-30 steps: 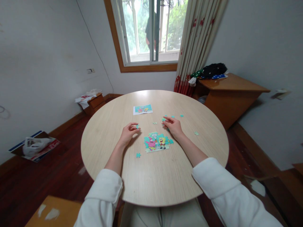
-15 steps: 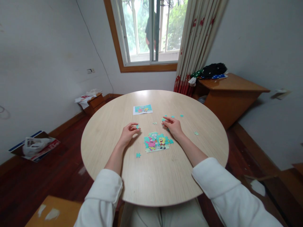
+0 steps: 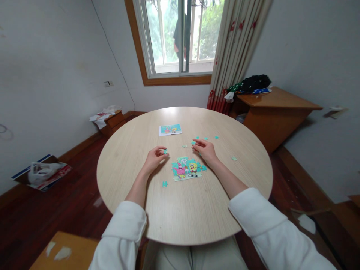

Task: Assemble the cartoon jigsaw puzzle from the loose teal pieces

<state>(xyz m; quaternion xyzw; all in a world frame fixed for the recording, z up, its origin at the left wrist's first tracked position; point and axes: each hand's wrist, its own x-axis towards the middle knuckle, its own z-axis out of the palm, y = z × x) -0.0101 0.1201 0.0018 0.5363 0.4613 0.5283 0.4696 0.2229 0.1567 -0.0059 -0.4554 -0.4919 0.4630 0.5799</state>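
Observation:
My left hand point(image 3: 154, 159) is closed, pinching a teal jigsaw piece point(image 3: 165, 152) between thumb and fingers, left of the partly assembled puzzle. That puzzle point(image 3: 187, 169) lies flat and shows a pink starfish figure, a pale figure and a yellow square one. Beyond its upper right side, my right hand point(image 3: 206, 149) has its thumb and index finger apart. A loose teal piece point(image 3: 193, 142) lies by these fingertips, and another is partly hidden under the hand. Nearer to me, a single teal piece point(image 3: 165, 184) rests at the puzzle's lower left.
A picture card point(image 3: 170, 129) lies toward the far side of the round table point(image 3: 123, 161). Loose pieces are scattered on the right, one point(image 3: 234, 158) farther out and another point(image 3: 216, 137) at the back. A wooden desk point(image 3: 277, 112) stands behind on the right.
My left hand has shifted very slightly right with the piece, which now shows at a different angle. The fingers of my right hand have moved only a little among the loose pieces.

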